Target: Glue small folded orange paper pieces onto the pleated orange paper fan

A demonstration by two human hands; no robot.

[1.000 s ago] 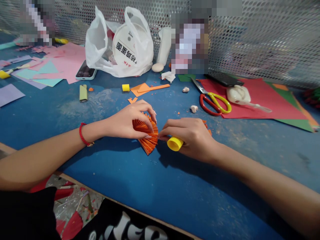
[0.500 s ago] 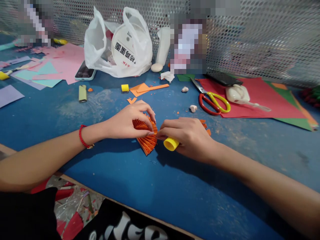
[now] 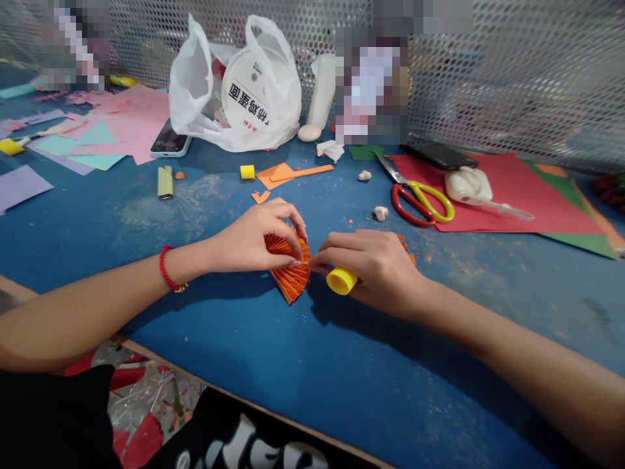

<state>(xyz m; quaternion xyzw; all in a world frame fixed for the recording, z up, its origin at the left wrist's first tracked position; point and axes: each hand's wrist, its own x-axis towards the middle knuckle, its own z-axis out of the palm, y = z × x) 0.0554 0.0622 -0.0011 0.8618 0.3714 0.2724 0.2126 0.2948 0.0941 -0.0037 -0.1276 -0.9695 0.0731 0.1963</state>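
An orange pleated paper fan (image 3: 291, 281) lies spread on the blue table, partly under my left hand (image 3: 263, 238). My left thumb and fingers close on the fan near its right side. My right hand (image 3: 378, 267) is wrapped round a yellow tube that looks like a glue stick (image 3: 342, 281), its round end facing me. The right fingertips are close to the fan's right edge; whether they touch it I cannot tell. More orange pleated paper (image 3: 407, 246) shows behind the right hand, mostly hidden by it.
Scissors (image 3: 420, 200), red paper (image 3: 527, 195) and a white case (image 3: 469, 185) lie at the right. Behind are a yellow cap (image 3: 247, 172), orange scraps (image 3: 280, 176) and a white plastic bag (image 3: 190, 107). A lighter (image 3: 165, 182) and phone (image 3: 170, 140) sit left. Mesh panel (image 3: 512, 85) stands behind.
The whole view has shifted slightly to the right. My right hand and the yellow tube have barely moved away from the fan; my left hand keeps its hold.
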